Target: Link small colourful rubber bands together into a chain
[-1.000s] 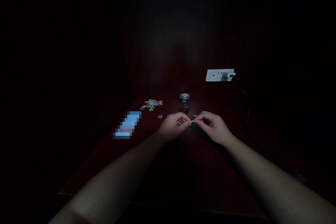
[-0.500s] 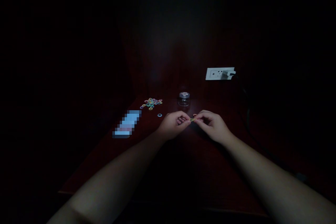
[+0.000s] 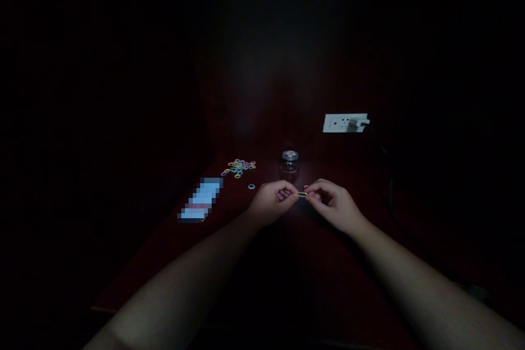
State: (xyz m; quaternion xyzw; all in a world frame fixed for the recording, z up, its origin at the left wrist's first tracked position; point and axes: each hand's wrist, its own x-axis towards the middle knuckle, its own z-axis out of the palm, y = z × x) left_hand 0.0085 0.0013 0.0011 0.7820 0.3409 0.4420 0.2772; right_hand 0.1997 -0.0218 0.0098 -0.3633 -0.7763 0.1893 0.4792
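A small yellow hair tie (image 3: 302, 194) is stretched between my two hands, its loop showing as a narrow oval. My left hand (image 3: 273, 200) pinches its left end between thumb and fingers. The right end is in the pinch of my right hand (image 3: 334, 202). Just behind the right fingertips lies a reddish hair tie (image 3: 305, 187), partly hidden. A single blue hair tie (image 3: 251, 186) rests left of my left hand. Farther back is a loose pile of colourful hair ties (image 3: 240, 166). A clear jar (image 3: 290, 167) with a greyish lid stands beyond my hands.
A phone (image 3: 200, 200) with a lit, pixelated screen lies on the left of the dark red table (image 3: 164, 262). On the back wall, a white socket plate (image 3: 338, 123) has a plug (image 3: 360, 123) in it. Its dark cable runs down the right side.
Between my hands, the yellow hair tie's loop has widened as my fingertips moved slightly apart. The whole view has shifted a little, with the scene sitting lower.
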